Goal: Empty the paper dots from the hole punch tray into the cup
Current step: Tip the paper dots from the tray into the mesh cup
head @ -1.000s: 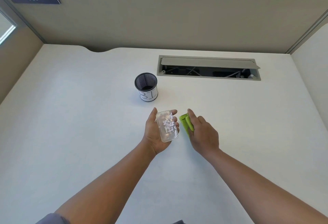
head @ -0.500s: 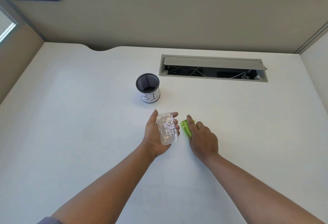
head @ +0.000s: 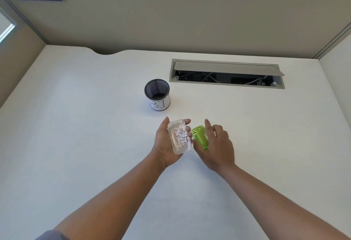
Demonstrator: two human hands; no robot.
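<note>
My left hand (head: 164,145) holds a clear plastic hole punch tray (head: 179,136) palm up, with white paper dots (head: 182,135) lying loose inside it. Right beside it the green hole punch (head: 199,137) lies on the white desk. My right hand (head: 216,146) hovers just over the punch with its fingers spread apart, and I cannot tell if a finger still touches it. The black mesh cup (head: 157,94), with a white label round its lower half, stands upright beyond my left hand, a short way off.
An open cable hatch (head: 227,73) with a raised flap is sunk into the desk at the back right. Beige partition walls (head: 171,19) close the desk (head: 76,125) at the back and both sides.
My right hand has opened and lifted off the green punch, which now lies on the desk. The left hand keeps the tray in much the same place.
</note>
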